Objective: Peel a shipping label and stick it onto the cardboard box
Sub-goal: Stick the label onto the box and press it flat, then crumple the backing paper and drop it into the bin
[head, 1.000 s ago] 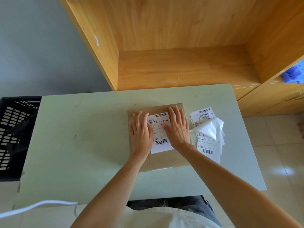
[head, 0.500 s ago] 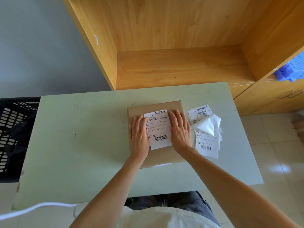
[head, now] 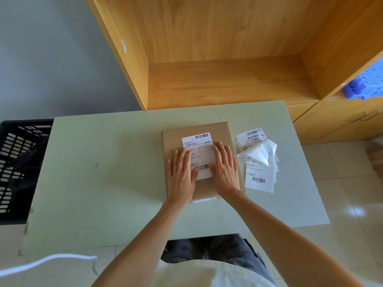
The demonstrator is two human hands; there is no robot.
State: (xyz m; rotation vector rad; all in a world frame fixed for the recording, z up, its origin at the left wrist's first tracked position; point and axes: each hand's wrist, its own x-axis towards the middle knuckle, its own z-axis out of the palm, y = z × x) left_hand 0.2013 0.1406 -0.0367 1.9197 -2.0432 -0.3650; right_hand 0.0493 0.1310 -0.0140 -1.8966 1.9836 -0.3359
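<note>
**Flat fingers on the label**

The fingers [head: 182,157] of the left hand [head: 181,178] are stretched out flat and spread a little, gripping nothing. They press down on the left side of the shipping label [head: 200,149]. The right hand [head: 226,171] lies flat too, open, with its fingers on the right side of the label. Both thumbs touch the bottom part near the lower barcode.

The label sits on top of the cardboard box [head: 224,133], white with black bars at the top and bottom. The box rests on the pale green table [head: 103,172], near the middle.

Just to the right of the box is a messy pile of more labels and backing paper [head: 260,164]. A black basket with holes [head: 14,162] stands at the left edge of the table. A wooden shelf [head: 228,83] is behind it.
</note>
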